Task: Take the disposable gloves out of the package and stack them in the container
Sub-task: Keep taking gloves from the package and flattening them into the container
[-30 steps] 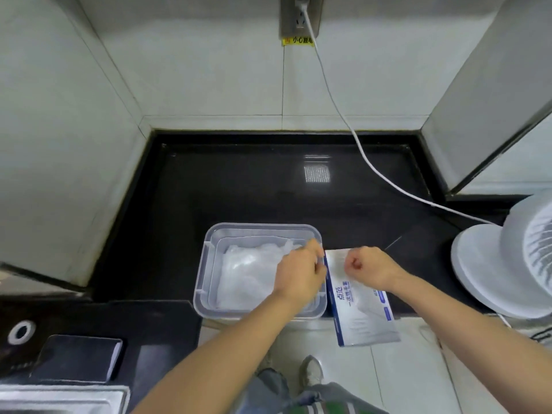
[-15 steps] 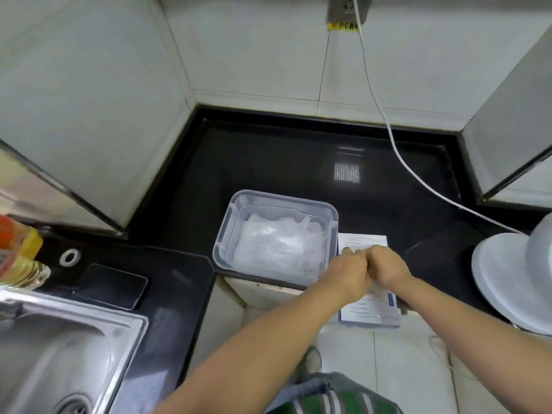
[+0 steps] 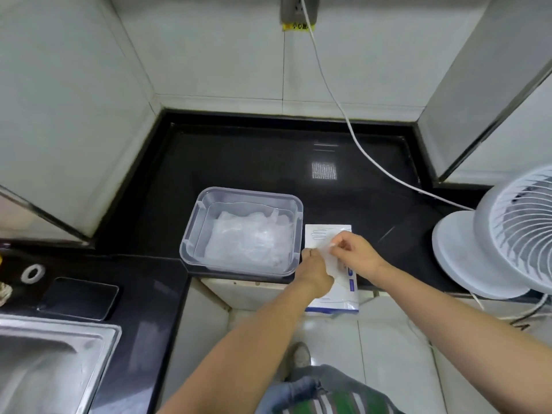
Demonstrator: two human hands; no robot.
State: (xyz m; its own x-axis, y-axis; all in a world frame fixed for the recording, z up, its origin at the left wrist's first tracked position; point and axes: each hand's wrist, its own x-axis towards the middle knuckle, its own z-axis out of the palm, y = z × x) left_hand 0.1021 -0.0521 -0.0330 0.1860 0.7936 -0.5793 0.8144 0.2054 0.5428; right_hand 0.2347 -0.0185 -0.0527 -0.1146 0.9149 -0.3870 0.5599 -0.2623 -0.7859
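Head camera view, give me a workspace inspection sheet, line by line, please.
Surface: glossy black countertop.
Job's things: clear container holds piled gloves; package beside it overhangs the counter edge.
Clutter: phone, white ring.
Hands: left hand and right hand pinch one glove above the package.
Cables: white cable from wall socket crosses the counter toward the fan.
Surroundings: fan, sink, tiled walls.

White fan (image 3: 504,234) and dark phone (image 3: 79,297) on counter (image 3: 254,162).
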